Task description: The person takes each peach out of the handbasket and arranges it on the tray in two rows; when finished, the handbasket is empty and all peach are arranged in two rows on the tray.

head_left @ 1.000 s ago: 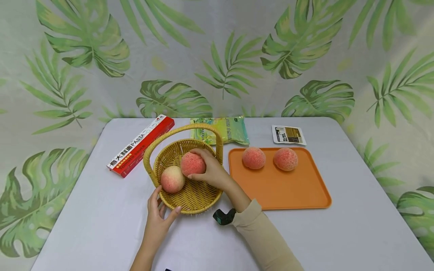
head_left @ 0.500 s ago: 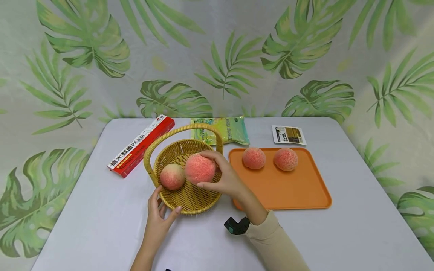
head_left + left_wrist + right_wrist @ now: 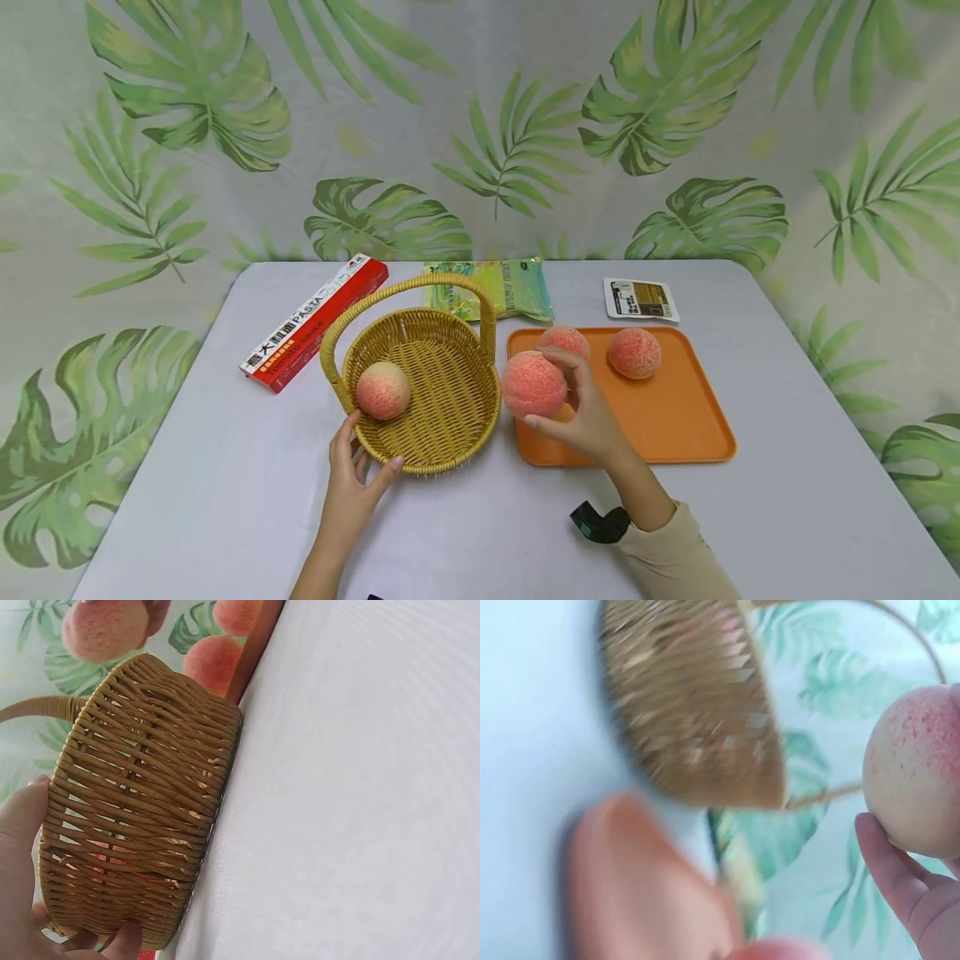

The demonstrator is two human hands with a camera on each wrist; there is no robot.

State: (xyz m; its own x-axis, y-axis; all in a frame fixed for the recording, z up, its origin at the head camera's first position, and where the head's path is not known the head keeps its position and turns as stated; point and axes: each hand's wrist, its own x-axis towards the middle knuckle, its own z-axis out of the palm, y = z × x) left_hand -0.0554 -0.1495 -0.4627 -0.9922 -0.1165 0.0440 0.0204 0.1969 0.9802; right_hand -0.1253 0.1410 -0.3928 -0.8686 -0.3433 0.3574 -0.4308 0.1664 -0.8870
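Nearest, the left hand (image 3: 352, 482) is gripping the rim of a wicker basket (image 3: 444, 392), thumb along the near edge and other fingers curling round its left side. The basket is showing a round, golden-tan bowl of tightly woven strands, with a wrapped handle arching over it. Inside, towards the left wall, a round peach (image 3: 383, 390) is resting, cream fading into speckled red.

To the right, a beige sleeve (image 3: 678, 554) and a black wrist device (image 3: 600, 523) are leading to the right hand (image 3: 588, 421), whose fingers are pinching a second peach (image 3: 534, 385) in the air by the tray's left edge. This fruit is looking plump and matte, coral pink with a faint crease above, while the right wrist view is showing pale cream with red flecks.

Beneath, a smooth orange tray (image 3: 645, 429) with rounded corners is carrying two mottled pink peaches (image 3: 634, 353) near its far edge. Farther back on the white-covered surface (image 3: 225, 500), a long red-and-white pasta box (image 3: 315, 323), a glossy green-yellow packet (image 3: 517, 287) and a small flat pouch (image 3: 641, 300) are lying before a leaf-printed cloth (image 3: 525, 50).
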